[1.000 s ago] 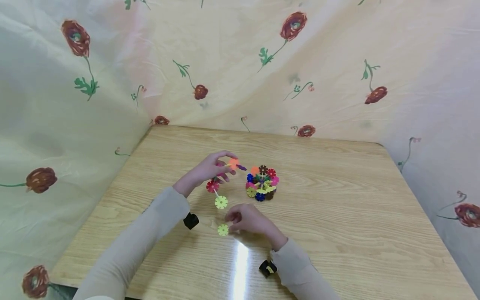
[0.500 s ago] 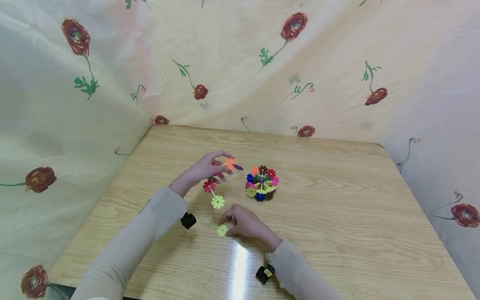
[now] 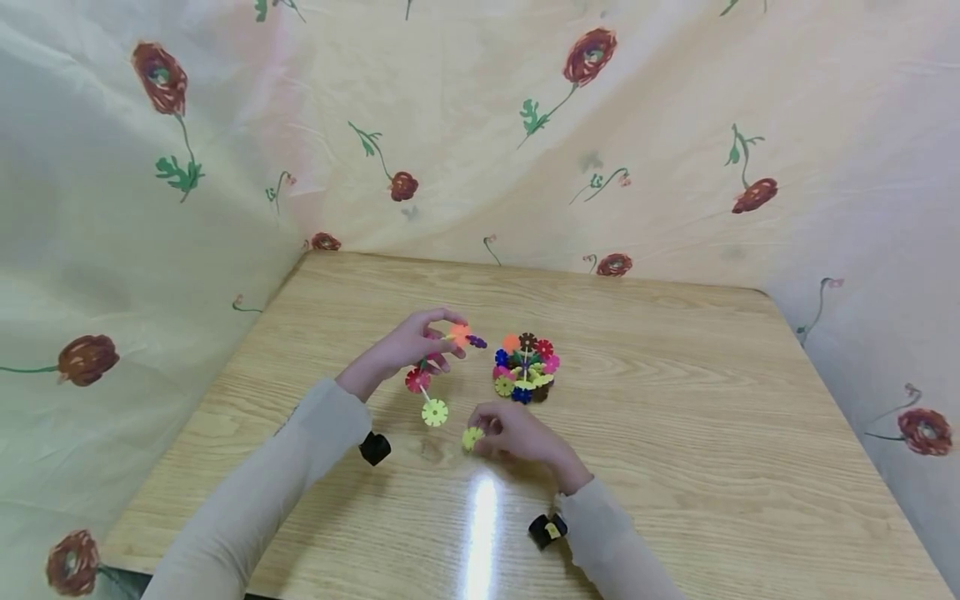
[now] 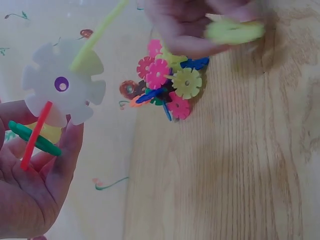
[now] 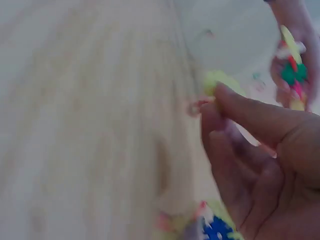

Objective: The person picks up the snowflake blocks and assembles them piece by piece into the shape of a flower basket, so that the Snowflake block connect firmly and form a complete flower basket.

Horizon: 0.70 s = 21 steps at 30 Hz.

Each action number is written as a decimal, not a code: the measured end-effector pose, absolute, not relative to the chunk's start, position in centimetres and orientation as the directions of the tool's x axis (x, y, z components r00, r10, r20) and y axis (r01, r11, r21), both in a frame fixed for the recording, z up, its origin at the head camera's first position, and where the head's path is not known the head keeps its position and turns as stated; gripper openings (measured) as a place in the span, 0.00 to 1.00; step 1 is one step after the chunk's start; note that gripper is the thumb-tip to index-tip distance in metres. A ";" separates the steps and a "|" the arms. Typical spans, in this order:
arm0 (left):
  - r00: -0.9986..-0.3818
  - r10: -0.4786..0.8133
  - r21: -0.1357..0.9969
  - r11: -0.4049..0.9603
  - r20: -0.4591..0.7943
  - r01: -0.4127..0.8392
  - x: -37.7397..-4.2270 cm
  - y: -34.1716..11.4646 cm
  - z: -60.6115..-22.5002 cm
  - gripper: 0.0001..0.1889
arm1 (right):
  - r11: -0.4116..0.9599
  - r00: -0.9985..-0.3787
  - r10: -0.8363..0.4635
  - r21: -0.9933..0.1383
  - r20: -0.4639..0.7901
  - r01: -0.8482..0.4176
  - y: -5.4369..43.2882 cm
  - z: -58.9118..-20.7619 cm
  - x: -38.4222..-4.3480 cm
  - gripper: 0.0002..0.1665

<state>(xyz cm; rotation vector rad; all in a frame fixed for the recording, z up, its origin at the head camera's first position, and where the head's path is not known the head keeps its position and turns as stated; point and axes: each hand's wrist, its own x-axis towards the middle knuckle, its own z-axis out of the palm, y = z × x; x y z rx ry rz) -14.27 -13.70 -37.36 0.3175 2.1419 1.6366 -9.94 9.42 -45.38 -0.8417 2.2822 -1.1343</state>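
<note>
In the head view my left hand holds a chain of notched plastic snowflake discs. An orange disc and a purple disc show at its fingertips, while a yellow-green disc hangs at the near end. Close up in the left wrist view, a white disc joins red, green and yellow ones against the fingers. My right hand pinches a single yellow-green disc between thumb and forefinger, apart from the chain and above the table.
Just behind the right hand sits a cluster of many-coloured snowflake discs on the wooden table. Black wrist cameras hang at both cuffs. A flowered cloth rises beyond the table's back and side edges.
The right hand, lower and further left half a second ago, has moved right and away from me with its yellow-green disc. My left hand and the chain have barely shifted.
</note>
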 end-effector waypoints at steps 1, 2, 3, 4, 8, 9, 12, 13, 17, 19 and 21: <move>-0.883 0.428 0.958 0.277 -0.193 -0.076 -14.2 -13.7 -37.4 0.22 | 0.460 -0.736 -0.667 -0.841 -0.114 -0.286 9.8 -45.2 -10.1 0.10; -0.883 0.429 0.959 0.274 -0.191 -0.074 -14.2 -13.6 -37.5 0.22 | 0.448 -0.766 -0.634 -0.858 -0.106 -0.252 10.2 -45.0 -10.2 0.11; -0.883 0.429 0.959 0.275 -0.191 -0.074 -14.1 -13.5 -37.5 0.22 | 0.434 -0.797 -0.596 -0.874 -0.099 -0.216 10.5 -44.7 -10.3 0.11; -0.884 0.427 0.959 0.274 -0.192 -0.076 -14.0 -13.4 -37.5 0.22 | 0.420 -0.825 -0.557 -0.889 -0.094 -0.182 10.7 -44.5 -10.5 0.11; -0.883 0.431 0.959 0.275 -0.186 -0.068 -13.8 -13.1 -37.4 0.22 | 0.358 -0.907 -0.414 -0.930 -0.073 -0.089 11.2 -43.3 -10.9 0.11; -0.881 0.434 0.959 0.277 -0.185 -0.065 -13.7 -13.1 -37.4 0.22 | 0.334 -0.921 -0.382 -0.941 -0.076 -0.060 11.3 -43.0 -10.9 0.10; -0.875 0.449 0.957 0.286 -0.183 -0.053 -13.5 -12.8 -37.3 0.22 | 0.253 -0.944 -0.312 -0.967 -0.103 0.022 11.2 -42.3 -11.1 0.09; -0.872 0.455 0.956 0.289 -0.181 -0.048 -13.5 -12.7 -37.2 0.21 | 0.228 -0.948 -0.295 -0.972 -0.118 0.050 11.2 -42.1 -11.2 0.09; -0.859 0.483 0.954 0.297 -0.171 -0.022 -13.3 -12.5 -37.0 0.21 | 0.168 -0.947 -0.276 -0.979 -0.162 0.119 11.2 -41.6 -11.3 0.09; -0.853 0.498 0.956 0.295 -0.159 -0.006 -13.3 -12.4 -37.0 0.21 | 0.148 -0.945 -0.276 -0.979 -0.176 0.139 11.1 -41.5 -11.3 0.09; -0.846 0.513 0.956 0.293 -0.143 0.016 -13.3 -12.3 -37.0 0.21 | 0.129 -0.942 -0.283 -0.980 -0.182 0.150 11.1 -41.5 -11.3 0.09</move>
